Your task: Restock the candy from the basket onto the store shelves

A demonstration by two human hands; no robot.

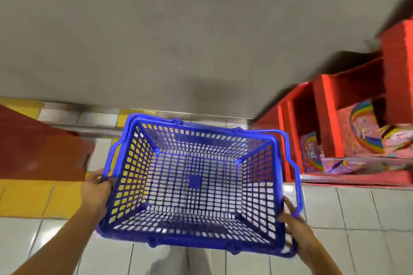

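the basket (194, 182) hangs over the tiled floor (357, 212), held between both hands, and its mesh bottom shows bare: no candy lies in it. the left hand (96, 194) grips the left rim, fingers curled over the edge by the folded handle. the right hand (290, 219) grips the near right corner, fingers hooked round the rim and the other handle, which swings loose outside the wall. both hands are full with the basket alone.

the candy (366, 131) is already in the red shelf (324, 118) to the right: rainbow-printed packs, blurred, sitting in the lower compartments, with some compartments above them dark and seemingly unfilled.

the relation that matters: the shelf lies ahead and to the right of the basket, so the right hand is the nearer one, and the basket's long axis runs left to right, its right end toward the shelf. with nothing left to lift out, the restocking looks finished; the likely next move is setting the basket down or carrying it off.
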